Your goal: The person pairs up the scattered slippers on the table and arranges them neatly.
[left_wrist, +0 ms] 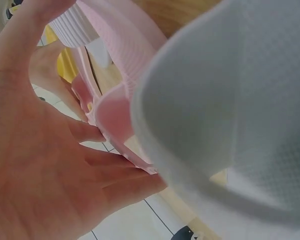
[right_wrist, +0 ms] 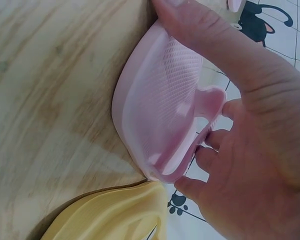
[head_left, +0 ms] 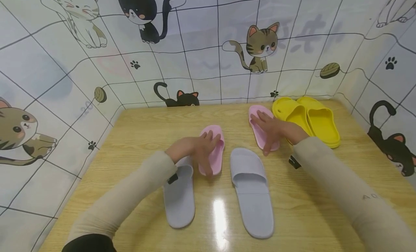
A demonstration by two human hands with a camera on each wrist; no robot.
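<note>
My left hand (head_left: 204,152) lies over the left pink slipper (head_left: 218,158), fingers spread. In the left wrist view its fingertips are right at the edge of the slipper's pink strap (left_wrist: 115,115), and the thumb stays apart from them. My right hand (head_left: 268,127) spans the other pink slipper (head_left: 258,134) farther back. The right wrist view has the thumb by one end of the textured footbed (right_wrist: 160,95) and the other fingertips along the strap's edge, loosely bent. Both pink slippers have their straps toward the wall.
Two light grey slippers stand nearer: the left one (head_left: 179,201) partly under my left wrist, the right one (head_left: 255,208) between my arms. Yellow clogs (head_left: 321,125) sit right beside the right pink slipper. A cat-print wall covering (head_left: 201,64) borders the wooden table (head_left: 146,122).
</note>
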